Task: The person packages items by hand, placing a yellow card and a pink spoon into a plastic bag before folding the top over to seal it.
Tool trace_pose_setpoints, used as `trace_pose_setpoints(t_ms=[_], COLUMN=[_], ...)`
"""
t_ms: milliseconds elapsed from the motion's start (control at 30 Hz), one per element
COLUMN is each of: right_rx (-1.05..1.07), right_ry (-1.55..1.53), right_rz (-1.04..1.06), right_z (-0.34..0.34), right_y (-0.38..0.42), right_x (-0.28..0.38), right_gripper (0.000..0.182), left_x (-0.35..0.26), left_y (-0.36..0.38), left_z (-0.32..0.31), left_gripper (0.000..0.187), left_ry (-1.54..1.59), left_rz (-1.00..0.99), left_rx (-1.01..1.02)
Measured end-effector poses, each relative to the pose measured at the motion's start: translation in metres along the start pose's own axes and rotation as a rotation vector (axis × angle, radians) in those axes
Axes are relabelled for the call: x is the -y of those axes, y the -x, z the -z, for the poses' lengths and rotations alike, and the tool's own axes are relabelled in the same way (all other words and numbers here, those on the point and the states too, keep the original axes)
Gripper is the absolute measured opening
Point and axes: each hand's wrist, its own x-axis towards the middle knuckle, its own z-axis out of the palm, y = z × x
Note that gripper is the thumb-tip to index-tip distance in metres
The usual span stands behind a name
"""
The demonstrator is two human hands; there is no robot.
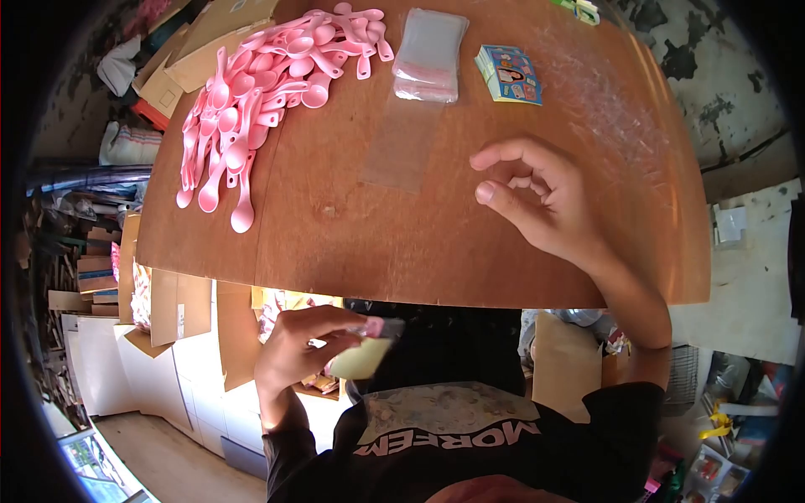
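Below the table's front edge, my left hand (303,339) pinches a small clear packet (369,348) with something pink and a pale yellow-green card showing in it. Over the right half of the table, my right hand (537,193) is raised with its fingers curled and apart, holding nothing. A single clear bag (398,155) lies flat on the wood to its left. Beyond it sits a stack of clear bags (430,54), with a stack of printed cards (510,75) to the right. Many pink spoons (243,109) are heaped at the table's left.
The brown table (335,243) fills the middle. Crumpled clear plastic strips (608,109) lie along its right side. A green and white item (579,10) is at the far edge. Open cardboard boxes (186,306) stand below the front edge, and another box (566,360) is at right.
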Motion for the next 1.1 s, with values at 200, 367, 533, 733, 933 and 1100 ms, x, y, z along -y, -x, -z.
trace_pose_setpoints(t_ms=[200,367,533,733,933,1100], right_rx=[-0.084,0.027,0.216,0.082,0.186,0.329], right_ry=[0.249,0.463,0.580,0.399,0.443,0.419], right_rz=[0.159,0.262,0.176,0.145,0.379,0.500], right_z=[0.004,-0.019,-0.039,-0.038,-0.047,-0.055], right_y=[-0.040,-0.064,-0.057,-0.038,-0.001,0.020], right_x=[-0.019,-0.041,-0.055,-0.021,0.025,0.025], right_gripper=[0.009,0.011,0.015,0.009,0.011,0.017], left_x=[0.189,0.248,0.125,0.008,-0.012,-0.020], left_y=[0.073,0.108,0.051,0.011,-0.059,-0.089], left_z=[0.009,-0.032,-0.035,-0.027,-0.016,-0.018], left_gripper=[0.028,0.077,0.050,0.065,0.072,0.042], left_ry=[-0.789,-0.725,0.064,1.057,1.405,1.192], left_rz=[0.532,0.624,0.379,-0.224,0.125,0.293], left_rx=[-0.530,-0.216,0.320,0.109,0.148,0.002])
